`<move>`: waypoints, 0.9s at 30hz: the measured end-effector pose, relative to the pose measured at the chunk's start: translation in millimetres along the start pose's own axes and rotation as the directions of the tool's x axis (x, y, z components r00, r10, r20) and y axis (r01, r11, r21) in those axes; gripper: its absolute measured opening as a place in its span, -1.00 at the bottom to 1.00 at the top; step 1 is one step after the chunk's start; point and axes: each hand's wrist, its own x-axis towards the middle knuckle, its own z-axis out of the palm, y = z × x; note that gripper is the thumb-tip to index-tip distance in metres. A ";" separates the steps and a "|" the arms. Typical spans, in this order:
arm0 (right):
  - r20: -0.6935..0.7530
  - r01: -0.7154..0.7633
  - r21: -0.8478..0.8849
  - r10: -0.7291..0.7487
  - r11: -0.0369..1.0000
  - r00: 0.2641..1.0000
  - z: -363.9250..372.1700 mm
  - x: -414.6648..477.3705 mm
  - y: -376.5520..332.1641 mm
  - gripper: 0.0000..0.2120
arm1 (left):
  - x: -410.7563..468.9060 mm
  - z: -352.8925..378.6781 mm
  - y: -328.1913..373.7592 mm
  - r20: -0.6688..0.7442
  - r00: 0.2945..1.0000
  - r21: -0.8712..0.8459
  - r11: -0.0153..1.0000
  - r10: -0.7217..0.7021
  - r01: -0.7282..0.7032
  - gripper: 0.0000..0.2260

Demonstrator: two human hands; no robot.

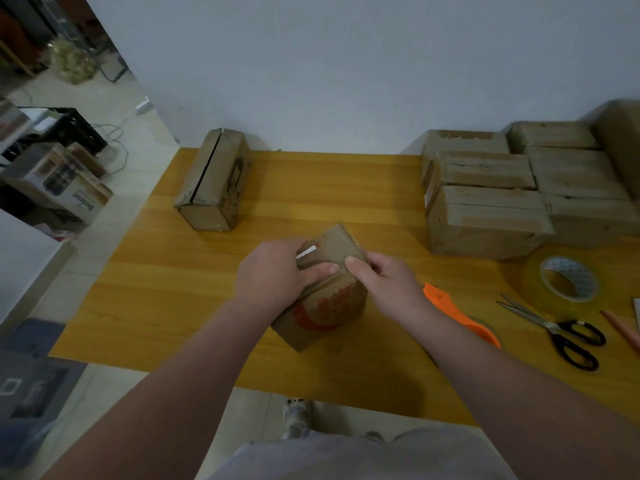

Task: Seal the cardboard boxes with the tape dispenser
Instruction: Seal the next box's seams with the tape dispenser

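While thumbs (329, 270) press its top, left hand (273, 275) and right hand (388, 285) grip red-printed cardboard box (329, 306), fingers (377, 268) curled round edges; orange tape dispenser (464, 320) just right of box.

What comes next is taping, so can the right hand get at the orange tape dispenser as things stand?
Probably yes: the tape dispenser lies just beside the right hand, nothing between them; it must first release the box.
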 end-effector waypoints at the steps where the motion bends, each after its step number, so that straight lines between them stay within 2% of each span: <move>1: -0.037 0.030 -0.067 -0.033 0.997 0.999 0.5 0.0 -1.6 -0.72 | 0.0 -1.2 1.8 0.006 1.000 0.004 1.000 0.003 -0.003 -0.51; 5: -0.127 0.098 -0.386 -0.158 0.917 0.979 -0.9 0.3 -10.3 -0.56 | 5.1 -6.0 4.5 0.080 0.997 -0.027 1.000 0.017 -0.015 -0.53; 7: -0.169 0.114 -0.524 -0.234 0.844 0.957 -1.6 1.7 -12.0 -0.56 | 8.9 -7.1 3.6 0.123 0.992 -0.054 0.998 0.033 -0.026 -0.48; 9: -0.196 0.134 -0.586 -0.301 0.799 0.933 -0.4 0.9 -11.2 -0.58 | 11.3 -8.0 1.9 0.175 0.984 -0.115 0.993 0.042 -0.022 -0.40; 13: -0.348 0.173 -0.518 -0.391 0.838 0.852 3.0 -4.7 -14.7 -0.58 | 12.1 -5.1 -2.8 0.222 0.966 -0.264 0.962 0.133 -0.071 -0.33; 15: -0.328 0.146 -0.454 -0.317 0.879 0.890 3.9 1.0 -21.8 -0.61 | 11.9 -3.8 -5.2 0.224 0.961 -0.270 0.958 0.163 -0.100 -0.28; 18: -0.304 0.121 -0.426 -0.267 0.897 0.914 6.1 8.2 -27.1 -0.68 | 11.6 -1.8 -5.4 0.199 0.959 -0.154 0.973 0.201 -0.172 -0.32; 21: -0.355 0.092 -0.410 -0.252 0.907 0.900 6.5 10.1 -28.9 -0.61 | 6.0 -2.2 -3.3 0.174 0.931 -0.031 0.947 0.320 -0.319 -0.39; 24: -0.379 0.065 -0.294 -0.179 0.954 0.908 8.5 10.1 -29.6 -0.56 | 5.5 -2.1 -2.2 0.190 0.904 0.051 0.916 0.382 -0.398 -0.44; 27: -0.364 0.051 -0.092 -0.082 0.994 0.928 7.5 9.9 -30.6 -0.59 | 6.7 0.7 0.7 0.163 0.886 0.122 0.882 0.435 -0.455 -0.49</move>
